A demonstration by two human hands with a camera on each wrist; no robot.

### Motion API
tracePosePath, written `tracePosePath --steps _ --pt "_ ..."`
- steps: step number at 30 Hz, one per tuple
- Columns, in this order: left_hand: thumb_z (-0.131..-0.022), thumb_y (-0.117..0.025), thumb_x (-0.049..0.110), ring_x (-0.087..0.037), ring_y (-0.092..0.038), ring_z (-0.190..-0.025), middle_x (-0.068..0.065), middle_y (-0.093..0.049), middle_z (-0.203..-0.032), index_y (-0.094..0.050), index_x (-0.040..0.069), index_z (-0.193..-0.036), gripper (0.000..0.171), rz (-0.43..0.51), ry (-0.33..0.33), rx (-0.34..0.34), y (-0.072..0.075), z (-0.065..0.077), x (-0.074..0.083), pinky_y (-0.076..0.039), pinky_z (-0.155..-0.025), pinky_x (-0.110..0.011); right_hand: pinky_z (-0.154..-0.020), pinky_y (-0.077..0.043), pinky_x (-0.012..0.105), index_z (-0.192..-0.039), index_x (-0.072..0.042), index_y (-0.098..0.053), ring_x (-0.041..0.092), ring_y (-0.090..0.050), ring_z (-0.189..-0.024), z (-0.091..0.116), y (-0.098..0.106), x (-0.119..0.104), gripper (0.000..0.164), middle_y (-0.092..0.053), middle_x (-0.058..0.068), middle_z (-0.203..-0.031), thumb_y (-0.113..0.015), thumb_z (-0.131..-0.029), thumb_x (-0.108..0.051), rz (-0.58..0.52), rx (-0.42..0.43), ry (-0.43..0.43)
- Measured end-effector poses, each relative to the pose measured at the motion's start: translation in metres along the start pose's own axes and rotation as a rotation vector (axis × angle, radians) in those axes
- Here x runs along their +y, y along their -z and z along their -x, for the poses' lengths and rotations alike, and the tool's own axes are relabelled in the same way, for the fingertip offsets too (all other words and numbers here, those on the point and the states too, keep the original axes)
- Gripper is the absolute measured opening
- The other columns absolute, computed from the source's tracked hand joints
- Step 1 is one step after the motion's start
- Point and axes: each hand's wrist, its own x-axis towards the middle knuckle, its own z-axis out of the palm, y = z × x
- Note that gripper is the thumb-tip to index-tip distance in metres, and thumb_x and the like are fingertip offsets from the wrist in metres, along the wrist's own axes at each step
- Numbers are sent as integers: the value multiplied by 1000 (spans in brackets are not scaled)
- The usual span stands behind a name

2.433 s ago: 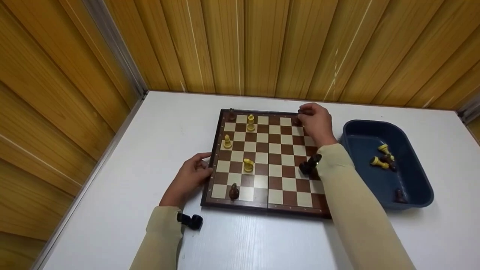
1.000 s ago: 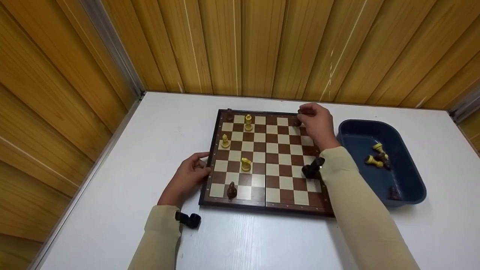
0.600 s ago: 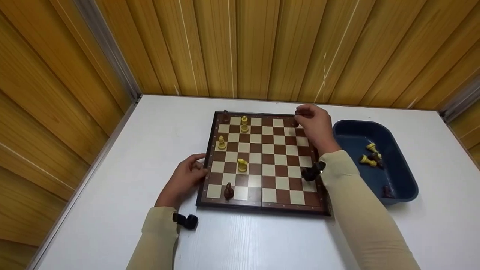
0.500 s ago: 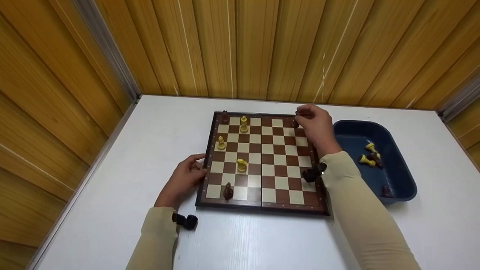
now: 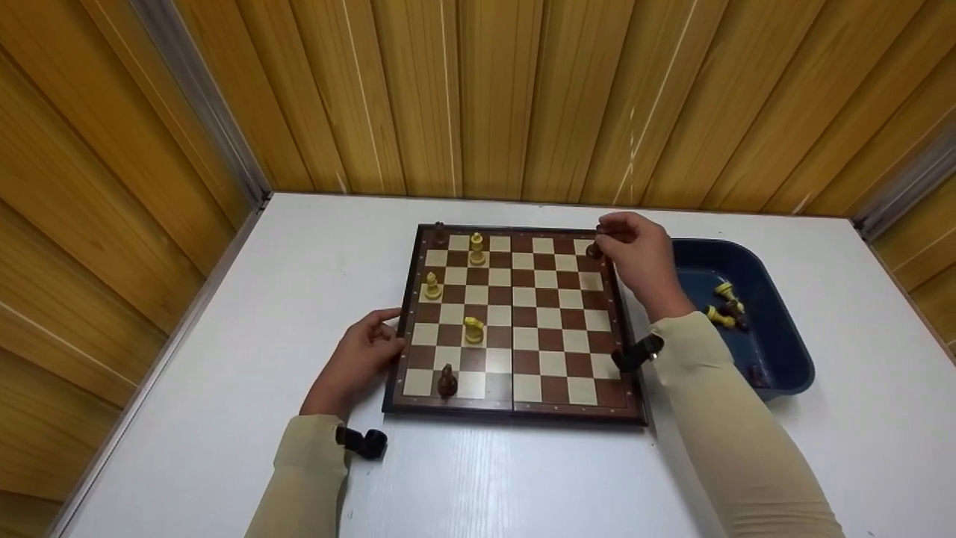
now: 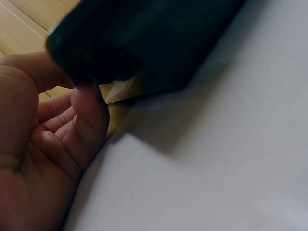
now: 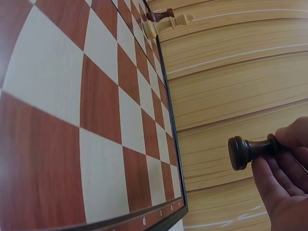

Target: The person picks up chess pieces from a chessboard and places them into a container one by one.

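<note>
My right hand (image 5: 638, 250) pinches a dark chess piece (image 7: 248, 150) by its upper part, base showing in the right wrist view and top hidden by the fingers. The piece is beside the far right corner of the folding chessboard (image 5: 514, 409), lifted clear of its surface. My left hand (image 5: 366, 347) rests at the board's left side, thumb and index fingertips touching the edge, other fingers loosely bent. Standing on the board are a yellow king (image 5: 476, 249), a yellow knight (image 5: 473, 330), another yellow piece (image 5: 432, 286) and two dark pieces, one in front (image 5: 447, 381), one at the far left corner (image 5: 440, 235).
A deep blue plastic tub (image 5: 799, 359) stands right of the board, partly behind the right forearm. Several yellow and dark chess pieces (image 5: 722, 317) lie inside it. The white table (image 5: 239, 299) meets wood-patterned walls (image 5: 493, 97) at the back and left.
My right hand has drawn the dark piece off the far right corner square, rightward past the edge. The left hand keeps its place on the board. The whole view has shifted slightly.
</note>
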Motion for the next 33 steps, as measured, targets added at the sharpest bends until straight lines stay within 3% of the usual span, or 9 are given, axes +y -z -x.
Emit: tracePosePath --steps 6,12,22,33 --pt "-91 -64 11 -18 -58 -78 -10 -61 -97 -48 16 -139 51 -16 26 8 0 1 1 -49 -67 -29 -85 -47 25 -119 -8 -65 8 -62 -94 5 8 0 28 -65 9 -110 -63 -92 -13 21 23 20" --pt "-90 -63 10 -18 -58 -78 -10 -61 -96 -51 17 -137 49 -23 31 20 0 0 0 -49 -67 -29 -80 -48 20 -118 -8 -65 5 -60 -93 10 16 4 28 -65 9 -111 -64 -92 -16 32 27 32" --pt "-90 -63 12 -20 -60 -83 -11 -62 -100 -51 21 -136 48 -13 56 23 -1 1 1 -51 -71 -32 -69 -48 22 -120 -10 -64 7 -63 -91 20 31 5 30 -65 4 -107 -63 -93 -23 36 16 0" --pt "-90 -63 12 -18 -57 -77 -9 -60 -97 -50 19 -138 50 -49 42 11 0 0 2 -49 -67 -29 -72 -47 16 -119 -10 -64 3 -65 -88 26 50 11 28 -66 -3 -101 -64 -92 -19 22 52 4"
